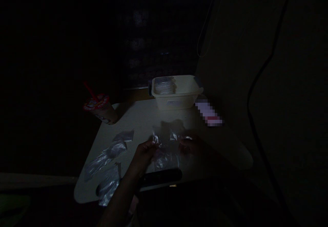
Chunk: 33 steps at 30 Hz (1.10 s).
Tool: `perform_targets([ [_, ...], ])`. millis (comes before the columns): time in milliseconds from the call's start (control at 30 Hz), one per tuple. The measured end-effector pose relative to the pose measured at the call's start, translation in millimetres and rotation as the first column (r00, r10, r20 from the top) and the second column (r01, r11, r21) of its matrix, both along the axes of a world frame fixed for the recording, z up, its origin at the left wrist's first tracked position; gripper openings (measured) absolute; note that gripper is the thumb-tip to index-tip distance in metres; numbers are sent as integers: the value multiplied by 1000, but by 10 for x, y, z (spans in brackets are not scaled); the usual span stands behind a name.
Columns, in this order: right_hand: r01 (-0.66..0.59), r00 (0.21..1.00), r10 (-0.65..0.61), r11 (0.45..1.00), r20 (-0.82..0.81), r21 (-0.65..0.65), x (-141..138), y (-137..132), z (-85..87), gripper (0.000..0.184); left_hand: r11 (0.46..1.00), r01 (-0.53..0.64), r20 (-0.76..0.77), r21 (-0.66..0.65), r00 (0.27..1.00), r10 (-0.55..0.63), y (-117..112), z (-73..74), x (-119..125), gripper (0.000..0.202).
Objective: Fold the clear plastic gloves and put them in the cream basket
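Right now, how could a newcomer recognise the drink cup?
Find the pale table, then its far left corner, left of the open box. The drink cup there has a red lid. Unlike the clear plastic packets, it carries a red straw.

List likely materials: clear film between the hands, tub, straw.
Clear film: thin, glossy plastic, probably; see-through with sharp crinkled glints.
Tub: likely rigid plastic, fairly matte; pale, smooth walls and moulded-looking rim.
Straw: perhaps plastic; straight, evenly red, but too dark to judge finish.
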State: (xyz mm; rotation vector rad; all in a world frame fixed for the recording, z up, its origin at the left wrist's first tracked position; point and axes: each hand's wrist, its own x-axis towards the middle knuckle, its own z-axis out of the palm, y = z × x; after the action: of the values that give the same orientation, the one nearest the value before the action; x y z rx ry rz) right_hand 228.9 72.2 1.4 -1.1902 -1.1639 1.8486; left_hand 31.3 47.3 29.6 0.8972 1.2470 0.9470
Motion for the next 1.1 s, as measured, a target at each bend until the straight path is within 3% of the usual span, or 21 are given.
perform_targets([
  [133,58,998,-58,997,-11,53,39,-36,26,15,1000,29,114,1,993,-29,29,-25,-45,16],
  [233,12,997,-22,990,74,140,64,-29,50,16,1000,22,111,-15,994,-20,42,-40,-86,12],
  [433,-13,977,-39,971,211,238,138,110,31,14,983,75,-208,170,977,-39,135,-88,-152,12],
  [533,-82,962,-16,936,272,341,167,210,1,15,914,144,-405,378,914,23,211,-141,-144,17],
  [600,-153,943,7,897,333,415,191,284,-20,17,812,329,-581,482,814,15,235,-177,-112,27],
  [667,-233,913,40,868,406,439,231,358,-40,20,697,550,-780,460,626,20,219,-216,-58,37],
  [733,-273,878,14,835,478,477,282,407,-52,21,632,685,-907,363,414,73,169,-264,6,43],
  [767,-260,857,-58,809,512,527,303,411,-53,22,620,718,-940,316,326,101,139,-290,36,43],
  [833,-169,771,-324,726,548,666,304,364,-39,27,618,749,-971,239,191,145,83,-338,84,44],
  [900,-102,618,-574,618,536,779,211,243,-4,33,622,760,-979,191,105,173,49,-370,110,44],
  [933,-105,549,-638,588,540,802,125,163,18,36,624,761,-980,177,79,183,40,-378,115,44],
  [1033,-399,571,-517,505,638,765,-228,-73,72,39,624,766,-980,153,36,196,35,-374,114,45],
  [1100,-518,530,-473,477,704,710,-441,-172,71,41,625,769,-983,131,18,184,36,-365,104,46],
])
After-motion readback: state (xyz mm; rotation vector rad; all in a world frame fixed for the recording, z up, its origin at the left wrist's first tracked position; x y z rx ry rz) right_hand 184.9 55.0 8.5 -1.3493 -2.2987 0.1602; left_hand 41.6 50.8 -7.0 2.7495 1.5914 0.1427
